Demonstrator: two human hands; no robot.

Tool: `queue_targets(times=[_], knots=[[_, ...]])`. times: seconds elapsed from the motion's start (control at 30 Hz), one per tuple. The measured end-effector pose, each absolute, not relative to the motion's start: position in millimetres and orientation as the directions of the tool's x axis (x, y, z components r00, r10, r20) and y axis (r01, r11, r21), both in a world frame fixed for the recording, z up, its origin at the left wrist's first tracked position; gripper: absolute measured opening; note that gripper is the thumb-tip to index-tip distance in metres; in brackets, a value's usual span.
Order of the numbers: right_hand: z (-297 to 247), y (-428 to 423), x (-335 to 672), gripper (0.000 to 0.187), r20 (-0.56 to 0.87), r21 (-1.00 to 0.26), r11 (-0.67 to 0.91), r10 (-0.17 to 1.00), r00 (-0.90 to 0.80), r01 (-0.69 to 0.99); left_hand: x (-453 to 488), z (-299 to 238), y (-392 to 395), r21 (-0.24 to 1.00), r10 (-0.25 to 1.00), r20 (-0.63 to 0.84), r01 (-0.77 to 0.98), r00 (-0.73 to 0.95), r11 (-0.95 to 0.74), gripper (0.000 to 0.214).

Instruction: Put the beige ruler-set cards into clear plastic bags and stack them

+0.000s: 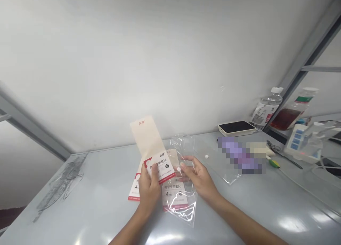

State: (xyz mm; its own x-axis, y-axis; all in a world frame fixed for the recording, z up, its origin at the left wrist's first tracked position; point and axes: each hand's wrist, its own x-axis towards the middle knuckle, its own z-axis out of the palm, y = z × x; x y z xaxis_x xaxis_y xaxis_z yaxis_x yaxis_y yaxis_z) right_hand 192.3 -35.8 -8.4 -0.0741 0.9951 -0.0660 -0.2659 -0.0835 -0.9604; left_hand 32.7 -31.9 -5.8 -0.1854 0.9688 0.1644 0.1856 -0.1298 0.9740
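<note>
Clear plastic sleeve [191, 193], judged limp, slippery, best held edgewise, appeared pinched by the right hand [199, 175]; left of it, the left hand [148, 179] gripped a printed card [165, 169].

Purple thing [237, 154]: hidden under blurry squares
Lower left card [134, 190]: partly behind the left hand [149, 183]
Front card [163, 168]: some words too tiny to read
Right arm [239, 214]: cut off below
</note>
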Motion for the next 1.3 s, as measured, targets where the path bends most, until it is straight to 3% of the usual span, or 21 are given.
queue_targets(times=[0.33, 0.47, 0.73, 0.9, 1.03, 1.13, 1.3], knots=[[-5.8, -35.0, 191.9, 0.031, -0.09, -0.948, -0.072, 0.995, 0.046, -0.311, 43.8, -6.5, -40.5, 0.933, 0.991, 0.122, 0.347, -0.058, -0.095, 0.025], [-5.0, -35.2, 193.9, 0.029, -0.12, -0.927, -0.099, 0.992, 0.036, -0.362, 41.3, -5.1, -38.6, 0.957, 0.987, 0.087, 0.286, -0.134, -0.046, 0.026], [-5.4, -38.6, 194.4, 0.033, -0.065, -0.958, -0.082, 0.995, -0.072, -0.275, 38.6, -4.0, -37.7, 0.984, 0.972, 0.126, 0.146, -0.197, -0.098, 0.028], [-6.8, -37.9, 191.5, 0.032, -0.071, -0.966, -0.075, 0.997, -0.024, -0.246, 42.2, -5.4, -39.5, 0.965, 0.984, 0.132, 0.243, -0.115, -0.101, 0.028], [-6.7, -35.8, 193.5, 0.031, -0.088, -0.958, -0.067, 0.994, 0.062, -0.279, 43.5, -7.9, -40.1, 0.968, 0.999, 0.046, 0.246, 0.025, -0.051, 0.029], [-6.2, -34.4, 196.4, 0.035, -0.116, -0.95, -0.084, 0.989, 0.091, -0.302, 43.4, -8.1, -40.6, 0.982, 0.992, 0.003, 0.186, 0.127, -0.027, 0.031], [-6.0, -35.8, 196.2, 0.058, -0.141, -0.95, -0.123, 0.989, 0.043, -0.285, 41.8, -8.8, -40.7, 0.968, 0.998, 0.061, 0.242, 0.027, -0.066, 0.031]])
